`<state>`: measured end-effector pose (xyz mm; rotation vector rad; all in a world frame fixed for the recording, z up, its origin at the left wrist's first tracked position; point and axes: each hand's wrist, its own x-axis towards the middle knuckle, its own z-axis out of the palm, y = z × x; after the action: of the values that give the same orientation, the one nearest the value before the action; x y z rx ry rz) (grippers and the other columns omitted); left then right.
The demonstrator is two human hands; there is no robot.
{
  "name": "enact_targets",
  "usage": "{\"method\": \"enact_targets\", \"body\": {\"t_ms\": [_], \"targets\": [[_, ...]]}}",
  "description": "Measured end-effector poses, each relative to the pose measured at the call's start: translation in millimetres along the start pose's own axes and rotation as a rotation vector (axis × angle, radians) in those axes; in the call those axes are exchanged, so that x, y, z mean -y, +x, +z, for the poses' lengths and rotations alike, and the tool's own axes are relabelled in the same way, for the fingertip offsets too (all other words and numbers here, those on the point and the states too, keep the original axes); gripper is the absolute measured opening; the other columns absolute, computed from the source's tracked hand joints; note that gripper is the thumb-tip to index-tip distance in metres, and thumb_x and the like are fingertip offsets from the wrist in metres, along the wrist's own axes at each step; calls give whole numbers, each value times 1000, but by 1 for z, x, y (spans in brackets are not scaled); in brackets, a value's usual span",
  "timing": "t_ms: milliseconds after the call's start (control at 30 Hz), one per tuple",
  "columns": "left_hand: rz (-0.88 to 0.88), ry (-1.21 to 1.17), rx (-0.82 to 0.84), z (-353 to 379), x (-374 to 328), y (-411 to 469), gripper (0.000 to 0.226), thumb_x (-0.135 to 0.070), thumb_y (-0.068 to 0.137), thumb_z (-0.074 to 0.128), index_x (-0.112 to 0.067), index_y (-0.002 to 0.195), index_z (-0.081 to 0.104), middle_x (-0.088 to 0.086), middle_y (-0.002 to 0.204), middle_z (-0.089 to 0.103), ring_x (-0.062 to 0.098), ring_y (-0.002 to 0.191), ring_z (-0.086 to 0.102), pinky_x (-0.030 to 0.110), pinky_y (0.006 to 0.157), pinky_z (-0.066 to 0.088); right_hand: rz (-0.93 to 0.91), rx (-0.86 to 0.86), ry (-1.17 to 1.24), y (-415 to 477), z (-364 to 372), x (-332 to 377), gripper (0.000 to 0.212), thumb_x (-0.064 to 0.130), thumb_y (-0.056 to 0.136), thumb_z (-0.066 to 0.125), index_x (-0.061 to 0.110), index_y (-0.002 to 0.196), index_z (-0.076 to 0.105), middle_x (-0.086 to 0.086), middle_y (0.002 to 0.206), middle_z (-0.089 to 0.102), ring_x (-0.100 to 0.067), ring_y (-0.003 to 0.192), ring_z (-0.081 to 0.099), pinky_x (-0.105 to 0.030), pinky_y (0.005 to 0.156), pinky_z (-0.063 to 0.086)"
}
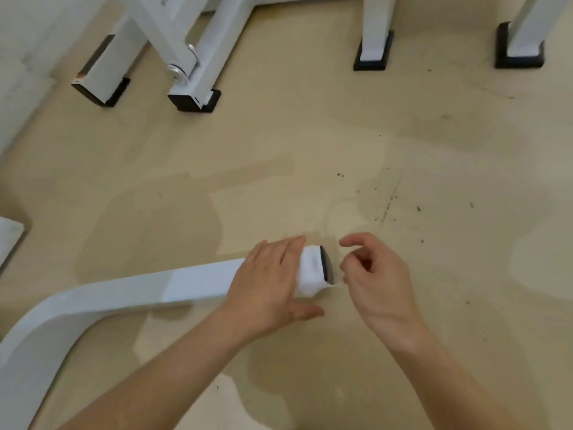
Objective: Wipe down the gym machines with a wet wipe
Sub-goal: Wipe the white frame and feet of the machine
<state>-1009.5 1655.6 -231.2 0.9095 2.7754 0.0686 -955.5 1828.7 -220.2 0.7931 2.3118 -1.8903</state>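
Observation:
A white gym machine leg point(192, 285) lies low over the floor, curving from the lower left to a black end cap point(326, 262) in the middle. A white wet wipe point(311, 273) is wrapped over the leg's tip just before the cap. My left hand point(269, 280) lies flat over the leg and the wipe, fingers straight on top and thumb stretched along the near side. My right hand point(375, 274) hovers just right of the cap with loosely curled fingers. I see nothing held in it, though its thumb is close to the wipe's corner.
More white machine legs on black feet stand at the back: two at the upper left point(192, 99), one at the upper middle point(373, 54), one at the upper right point(519, 55). The beige floor point(434, 169) is stained and speckled with dirt.

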Motion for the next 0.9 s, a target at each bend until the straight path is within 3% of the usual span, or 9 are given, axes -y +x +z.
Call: {"method": "enact_targets", "body": {"t_ms": [67, 167, 267, 367, 467, 533, 600, 733, 900], "targets": [[16, 106, -137, 19, -14, 13, 70, -52, 59, 76, -9, 110, 58, 6, 93, 62, 28, 82, 59, 34, 78, 40, -45, 49, -114, 8, 4, 5, 30, 9, 89, 48, 25, 110, 62, 7, 90, 65, -10, 83, 60, -21, 69, 45], [90, 149, -370, 22, -38, 34, 23, -28, 75, 57, -9, 86, 63, 6, 69, 53, 28, 60, 52, 34, 64, 34, -84, 120, -274, 10, 12, 8, 39, 9, 91, 45, 19, 127, 57, -2, 119, 59, -14, 110, 55, -18, 89, 39], [136, 105, -444, 23, -38, 34, 35, -26, 78, 46, -5, 95, 68, 7, 67, 53, 28, 56, 52, 32, 60, 42, -128, 169, -388, 7, 8, 10, 54, 5, 86, 48, 16, 138, 47, -5, 137, 48, -16, 124, 46, -13, 97, 28], [97, 158, -329, 20, -9, 19, 73, -43, 59, 73, -4, 120, 61, 3, 76, 60, 24, 64, 60, 34, 79, 50, -198, 287, -489, 3, 11, 18, 70, 10, 84, 51, 22, 150, 28, 4, 152, 31, -15, 138, 33, -35, 113, 28], [-23, 202, -221, 18, 20, -3, 85, -54, 45, 85, -9, 112, 62, 2, 84, 65, 22, 72, 65, 37, 86, 50, -297, 373, -687, -3, 31, 24, 76, 15, 87, 48, 29, 153, 13, 10, 157, 21, -10, 145, 16, -42, 116, 20], [-87, 212, -168, 15, 41, -16, 81, -56, 43, 86, -11, 106, 61, 2, 87, 66, 23, 75, 65, 38, 86, 49, -382, 360, -867, -11, 45, 21, 70, 18, 89, 45, 27, 152, 17, 8, 159, 18, -11, 148, 4, -47, 115, 11], [-127, 221, -96, 8, 64, -31, 78, -54, 42, 87, -10, 102, 60, 3, 86, 65, 26, 74, 64, 37, 79, 49, -465, 327, -971, -19, 56, 16, 63, 18, 89, 46, 20, 150, 28, 0, 159, 23, -16, 149, 8, -54, 115, 7], [-151, 202, -1, -5, 105, -55, 68, -58, 59, 79, -10, 100, 55, 6, 88, 62, 30, 77, 60, 34, 66, 34, -568, 266, -1069, -25, 79, 9, 55, 18, 85, 45, 4, 138, 47, -19, 145, 45, -33, 139, 37, -59, 113, 14], [-85, 270, -154, 14, 72, -41, 74, -61, 62, 73, -9, 113, 58, 3, 91, 61, 24, 82, 61, 50, 101, 38, -589, 273, -925, -14, 86, 8, 73, 29, 79, 19, -1, 139, 46, -19, 145, 46, -35, 137, 40, -47, 112, 25]]}}
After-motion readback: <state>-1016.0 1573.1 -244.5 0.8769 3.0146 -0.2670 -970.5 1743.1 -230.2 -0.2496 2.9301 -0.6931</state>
